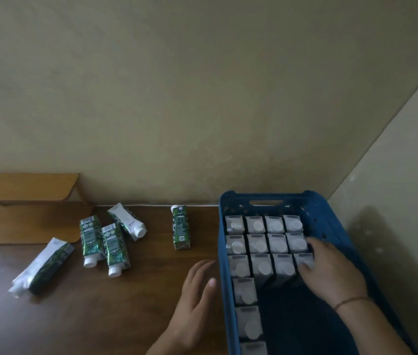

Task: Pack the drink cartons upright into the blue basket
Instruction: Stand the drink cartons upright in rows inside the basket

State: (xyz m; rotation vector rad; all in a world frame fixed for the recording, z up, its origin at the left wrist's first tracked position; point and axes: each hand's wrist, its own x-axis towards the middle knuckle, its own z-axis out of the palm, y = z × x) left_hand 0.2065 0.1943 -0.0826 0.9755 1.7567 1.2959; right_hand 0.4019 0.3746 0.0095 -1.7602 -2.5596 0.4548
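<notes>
Left hand (194, 290) was hovering lower center of frame, fingers straight and relaxed. Right hand (331, 272) reached in from lower right, fingers spread, thin band on wrist.

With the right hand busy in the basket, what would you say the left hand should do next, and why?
Probably reach the left hand, open and holding nothing above the table, to the nearest loose carton, which stands on the table just left of the blue basket. Five cartons remain outside, four of them lying down, and the basket's near part has free room, while the right hand rests on the third row.
</notes>
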